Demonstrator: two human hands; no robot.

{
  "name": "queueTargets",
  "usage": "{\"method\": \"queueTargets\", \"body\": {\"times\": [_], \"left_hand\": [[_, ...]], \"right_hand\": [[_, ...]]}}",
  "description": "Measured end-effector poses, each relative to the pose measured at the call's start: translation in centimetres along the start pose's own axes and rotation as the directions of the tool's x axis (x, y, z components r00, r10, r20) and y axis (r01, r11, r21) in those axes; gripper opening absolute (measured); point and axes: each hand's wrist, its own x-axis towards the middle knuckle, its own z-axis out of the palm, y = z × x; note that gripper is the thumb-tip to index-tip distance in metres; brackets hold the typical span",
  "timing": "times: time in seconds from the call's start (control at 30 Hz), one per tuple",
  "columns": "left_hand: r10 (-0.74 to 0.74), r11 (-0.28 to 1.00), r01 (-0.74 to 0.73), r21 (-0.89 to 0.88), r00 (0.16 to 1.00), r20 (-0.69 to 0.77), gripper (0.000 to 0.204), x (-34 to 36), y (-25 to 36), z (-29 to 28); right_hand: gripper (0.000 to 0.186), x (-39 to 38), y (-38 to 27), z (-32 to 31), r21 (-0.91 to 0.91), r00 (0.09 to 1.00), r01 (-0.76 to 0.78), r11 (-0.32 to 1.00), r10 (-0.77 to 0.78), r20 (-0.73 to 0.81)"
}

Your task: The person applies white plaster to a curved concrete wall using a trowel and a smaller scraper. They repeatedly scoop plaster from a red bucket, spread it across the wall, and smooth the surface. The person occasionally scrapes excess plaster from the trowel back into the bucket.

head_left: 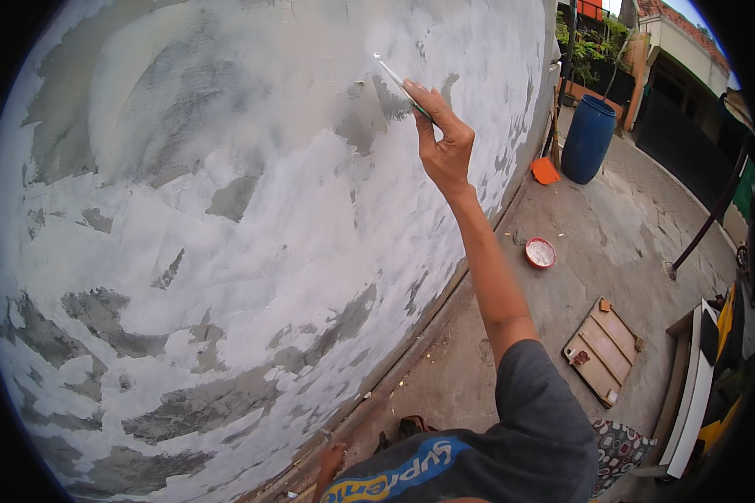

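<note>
My right hand (445,138) is raised high, closed round a scraper (394,77) with a whitish edge-on blade, whose tip touches the wall (226,251). The wall is unevenly coated in white filler, with grey patches showing through. My left hand (332,457) is low at the bottom, beside the foot of the wall, closed on a small metal-bladed tool (325,436), partly too small to make out.
On the concrete ground (604,235) at right stand a red bowl (540,252) of white paste, an orange dustpan (544,170), a blue barrel (587,139) and a flat wooden board (602,352). A pole (709,218), stacked panels (688,386) and a dark gate (679,151) line the far right.
</note>
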Motion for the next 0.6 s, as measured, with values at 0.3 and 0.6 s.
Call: {"method": "queueTargets", "body": {"times": [0.3,0.6], "left_hand": [[-0.047,0.996,0.049,0.07,0.998,-0.029,0.025,1.6,-7.5,4.2],[0.081,0.981,-0.067,0.181,0.994,-0.07,0.028,4.6,-12.6,6.3]], "right_hand": [[0.058,-6.3,2.8,2.2,-0.101,0.967,0.182,0.978,-0.16,0.199],[0.043,-3.3,1.1,-0.2,-0.164,0.992,-0.113,0.98,0.12,0.03]]}}
